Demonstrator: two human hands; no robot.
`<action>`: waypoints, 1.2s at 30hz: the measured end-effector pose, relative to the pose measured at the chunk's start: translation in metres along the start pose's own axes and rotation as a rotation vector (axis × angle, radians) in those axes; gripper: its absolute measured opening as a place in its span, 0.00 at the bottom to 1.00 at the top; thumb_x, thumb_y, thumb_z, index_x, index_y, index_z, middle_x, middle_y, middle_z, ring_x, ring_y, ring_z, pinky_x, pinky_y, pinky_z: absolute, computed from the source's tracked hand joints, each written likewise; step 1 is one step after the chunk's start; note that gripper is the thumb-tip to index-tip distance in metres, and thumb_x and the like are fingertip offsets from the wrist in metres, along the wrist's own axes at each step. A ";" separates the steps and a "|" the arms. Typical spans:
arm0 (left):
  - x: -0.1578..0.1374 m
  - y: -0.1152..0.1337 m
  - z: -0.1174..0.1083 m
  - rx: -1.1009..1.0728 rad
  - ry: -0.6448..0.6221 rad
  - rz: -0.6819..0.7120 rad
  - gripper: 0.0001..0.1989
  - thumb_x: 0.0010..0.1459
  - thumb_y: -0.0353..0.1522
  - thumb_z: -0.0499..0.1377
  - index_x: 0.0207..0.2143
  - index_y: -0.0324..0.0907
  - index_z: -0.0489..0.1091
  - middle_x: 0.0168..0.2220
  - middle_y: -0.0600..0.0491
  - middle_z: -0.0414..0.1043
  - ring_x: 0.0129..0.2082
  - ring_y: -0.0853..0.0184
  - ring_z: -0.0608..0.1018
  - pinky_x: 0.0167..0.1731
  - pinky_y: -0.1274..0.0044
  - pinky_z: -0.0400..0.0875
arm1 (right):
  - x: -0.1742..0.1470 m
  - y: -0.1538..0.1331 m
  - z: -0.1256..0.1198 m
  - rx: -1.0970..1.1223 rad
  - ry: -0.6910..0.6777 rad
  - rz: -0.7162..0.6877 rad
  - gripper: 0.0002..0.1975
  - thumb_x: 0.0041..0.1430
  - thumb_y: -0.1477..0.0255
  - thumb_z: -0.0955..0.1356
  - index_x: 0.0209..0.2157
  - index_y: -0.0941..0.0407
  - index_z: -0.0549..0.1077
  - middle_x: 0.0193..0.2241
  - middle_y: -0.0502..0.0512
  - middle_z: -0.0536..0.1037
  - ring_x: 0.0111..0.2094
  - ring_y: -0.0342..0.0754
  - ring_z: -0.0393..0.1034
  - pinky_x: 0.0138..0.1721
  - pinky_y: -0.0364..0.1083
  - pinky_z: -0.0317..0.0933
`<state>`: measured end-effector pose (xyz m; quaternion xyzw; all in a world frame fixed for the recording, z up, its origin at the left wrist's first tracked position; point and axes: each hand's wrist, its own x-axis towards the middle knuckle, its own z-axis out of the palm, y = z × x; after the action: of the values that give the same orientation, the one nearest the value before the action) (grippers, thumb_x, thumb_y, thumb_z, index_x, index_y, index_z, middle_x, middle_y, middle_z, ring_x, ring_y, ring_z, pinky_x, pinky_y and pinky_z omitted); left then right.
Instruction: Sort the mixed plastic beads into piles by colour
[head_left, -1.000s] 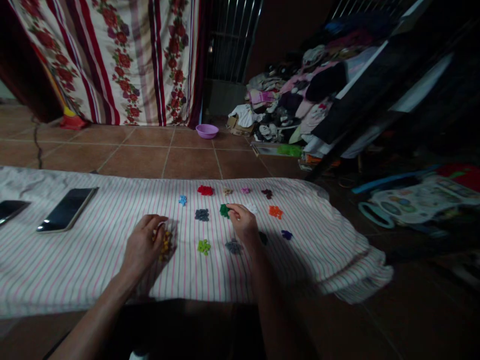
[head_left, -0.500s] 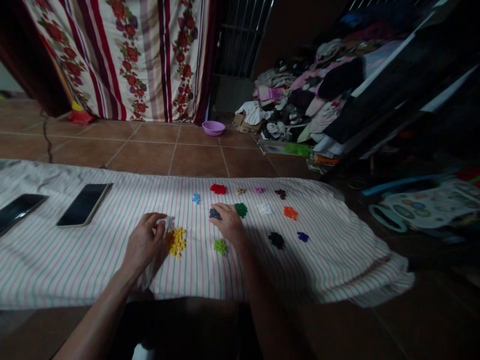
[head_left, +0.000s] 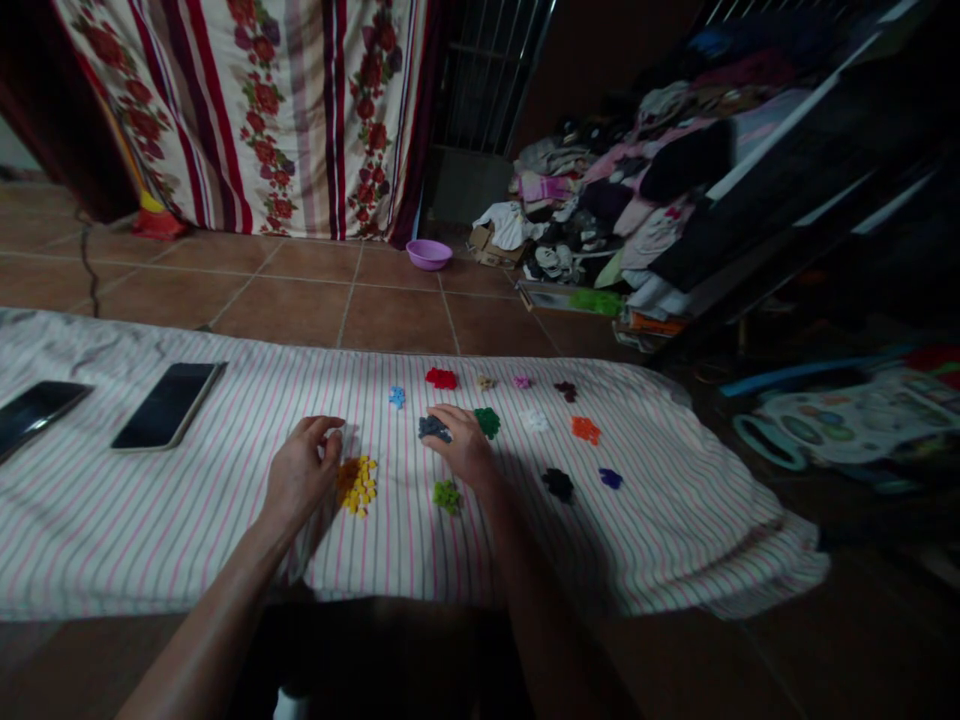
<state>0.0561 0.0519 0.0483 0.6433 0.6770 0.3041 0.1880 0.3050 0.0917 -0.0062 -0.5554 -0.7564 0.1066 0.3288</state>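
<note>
My right hand (head_left: 466, 447) reaches over a small pile of dark grey pieces (head_left: 433, 429), thumb and fingers apart at its edge. It covers part of that pile, and its fingertips seem to touch it. My left hand (head_left: 301, 468) hovers beside a heap of yellow pieces (head_left: 360, 486), its fingers loosely curled with a gap to the thumb; I see nothing held in it. Light green pieces (head_left: 447, 496) lie nearer me, between the two arms. A dark green pile (head_left: 488, 423) sits just right of my right hand, and light blue pieces (head_left: 397, 397) lie beyond the grey ones.
On the striped cloth (head_left: 187, 530) are also red (head_left: 441, 379), white (head_left: 536, 420), orange (head_left: 585, 430), black (head_left: 558, 485) and dark blue pieces (head_left: 610, 478). Two phones lie at left, one (head_left: 169, 405) nearer the middle. A purple basin (head_left: 429, 255) stands on the tiled floor.
The view has shifted slightly. My right hand has drawn back a little from the grey pile, so more of it shows. My left hand stays by the yellow pieces.
</note>
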 end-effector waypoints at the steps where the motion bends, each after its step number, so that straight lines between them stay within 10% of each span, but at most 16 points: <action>1: 0.000 0.000 0.001 0.003 0.003 0.003 0.19 0.59 0.40 0.46 0.42 0.42 0.72 0.45 0.50 0.71 0.31 0.69 0.76 0.35 0.75 0.70 | -0.001 0.001 -0.003 -0.011 0.000 0.009 0.21 0.50 0.74 0.72 0.48 0.56 0.75 0.46 0.59 0.75 0.48 0.54 0.67 0.53 0.53 0.61; 9: 0.002 0.002 0.002 0.024 -0.003 0.006 0.19 0.59 0.38 0.46 0.42 0.41 0.72 0.45 0.49 0.72 0.31 0.69 0.77 0.34 0.75 0.70 | -0.009 0.010 -0.011 0.060 -0.056 0.176 0.25 0.46 0.79 0.71 0.49 0.57 0.74 0.38 0.56 0.71 0.29 0.43 0.69 0.38 0.47 0.69; 36: 0.006 0.019 0.016 0.022 -0.018 0.014 0.15 0.60 0.35 0.48 0.41 0.43 0.73 0.43 0.51 0.73 0.31 0.71 0.77 0.31 0.77 0.69 | 0.000 0.007 -0.003 0.109 -0.079 0.148 0.23 0.45 0.79 0.71 0.47 0.57 0.75 0.34 0.51 0.69 0.27 0.41 0.65 0.37 0.45 0.68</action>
<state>0.0806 0.0601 0.0496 0.6527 0.6741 0.2922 0.1850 0.3119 0.0934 -0.0076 -0.5865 -0.7185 0.1936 0.3198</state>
